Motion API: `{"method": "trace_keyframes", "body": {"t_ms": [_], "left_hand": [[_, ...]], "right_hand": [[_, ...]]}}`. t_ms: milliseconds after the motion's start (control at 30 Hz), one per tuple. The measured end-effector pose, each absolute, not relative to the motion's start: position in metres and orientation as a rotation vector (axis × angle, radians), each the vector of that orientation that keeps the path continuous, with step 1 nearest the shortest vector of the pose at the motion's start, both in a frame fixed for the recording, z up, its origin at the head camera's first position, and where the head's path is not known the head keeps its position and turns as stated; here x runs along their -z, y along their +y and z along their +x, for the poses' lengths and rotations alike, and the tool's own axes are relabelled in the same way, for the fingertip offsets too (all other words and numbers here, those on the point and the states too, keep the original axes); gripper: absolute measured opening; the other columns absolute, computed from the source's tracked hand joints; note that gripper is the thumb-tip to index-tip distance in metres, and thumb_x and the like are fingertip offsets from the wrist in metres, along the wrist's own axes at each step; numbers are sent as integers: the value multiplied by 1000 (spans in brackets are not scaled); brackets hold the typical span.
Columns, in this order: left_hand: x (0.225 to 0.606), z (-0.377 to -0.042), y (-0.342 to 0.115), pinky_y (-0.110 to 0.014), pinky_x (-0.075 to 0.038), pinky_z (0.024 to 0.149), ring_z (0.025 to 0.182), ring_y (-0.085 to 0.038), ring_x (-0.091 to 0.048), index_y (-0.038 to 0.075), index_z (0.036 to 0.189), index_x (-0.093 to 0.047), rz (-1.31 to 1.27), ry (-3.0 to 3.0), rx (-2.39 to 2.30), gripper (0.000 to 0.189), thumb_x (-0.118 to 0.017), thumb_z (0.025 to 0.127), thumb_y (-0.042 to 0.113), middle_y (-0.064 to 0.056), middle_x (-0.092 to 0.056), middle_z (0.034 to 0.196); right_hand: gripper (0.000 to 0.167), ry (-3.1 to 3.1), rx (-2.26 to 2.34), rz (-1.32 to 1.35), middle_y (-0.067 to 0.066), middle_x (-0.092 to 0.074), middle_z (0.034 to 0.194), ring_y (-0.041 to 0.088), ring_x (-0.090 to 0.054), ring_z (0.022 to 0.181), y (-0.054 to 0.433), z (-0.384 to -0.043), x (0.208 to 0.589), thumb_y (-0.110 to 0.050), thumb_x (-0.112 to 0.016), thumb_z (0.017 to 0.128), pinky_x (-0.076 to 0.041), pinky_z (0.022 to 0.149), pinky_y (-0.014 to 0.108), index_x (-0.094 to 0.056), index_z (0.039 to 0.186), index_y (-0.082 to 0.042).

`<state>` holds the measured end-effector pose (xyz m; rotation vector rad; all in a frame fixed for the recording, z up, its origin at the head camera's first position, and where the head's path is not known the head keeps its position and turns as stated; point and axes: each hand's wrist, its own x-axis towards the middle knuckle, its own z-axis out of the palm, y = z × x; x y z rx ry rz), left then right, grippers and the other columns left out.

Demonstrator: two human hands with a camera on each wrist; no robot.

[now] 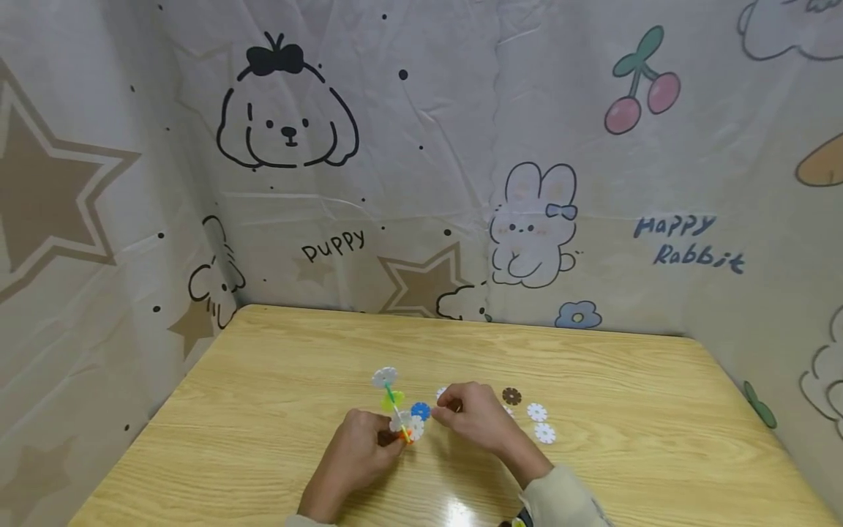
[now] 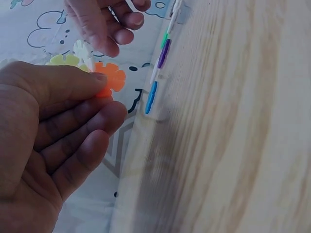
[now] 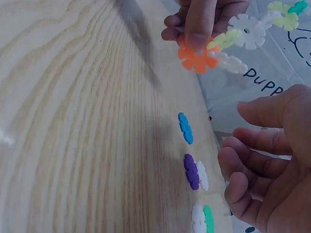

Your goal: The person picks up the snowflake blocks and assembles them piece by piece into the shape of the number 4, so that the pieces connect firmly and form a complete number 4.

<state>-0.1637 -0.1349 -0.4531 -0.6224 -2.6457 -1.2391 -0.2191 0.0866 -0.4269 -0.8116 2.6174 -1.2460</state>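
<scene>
My left hand (image 1: 364, 448) pinches an orange snowflake disc (image 2: 112, 77) between thumb and forefinger. This disc belongs to a joined chain of notched plastic discs: white discs (image 3: 247, 31), yellow-green discs (image 3: 283, 16) and a green disc (image 3: 298, 7). In the head view the chain rises from the left hand to a white disc (image 1: 385, 377) at its top. My right hand (image 1: 476, 416) hovers to the right of the chain, its fingers loosely bent and nothing between them in the right wrist view. A blue disc (image 3: 185, 128) lies on the table near the right fingertips.
Loose discs lie on the wooden table (image 1: 263, 380) right of the hands: a dark disc (image 1: 511, 396), white discs (image 1: 544, 433) and a green disc (image 3: 208, 219). A printed cloth (image 1: 421, 183) hangs behind the table's far edge and along its sides.
</scene>
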Motion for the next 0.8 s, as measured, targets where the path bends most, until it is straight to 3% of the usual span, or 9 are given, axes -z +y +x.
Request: {"method": "trace_keyframes", "body": {"t_ms": [233, 800], "left_hand": [[454, -162, -139, -21, -52, 57, 64, 0, -62, 3, 78, -77, -588, -2661, 1247, 5, -75, 82, 0, 5, -71, 72], [452, -157, -146, -22, -53, 59, 66, -2, -63, 5, 81, -78, -572, -2673, 1305, 7, -73, 81, -1, 7, -71, 75]], "right_hand": [[19, 2626, 1201, -826, 1, -68, 84, 13, -61, 72, 82, -222, 431, -13, -72, 92, -51, 60, 29, -71, 100, 4], [25, 2714, 1050, -883, 10, -70, 89, 21, -65, 80, 68, -237, 445, -9, -77, 84, -55, 71, 36, -72, 103, 6]]}}
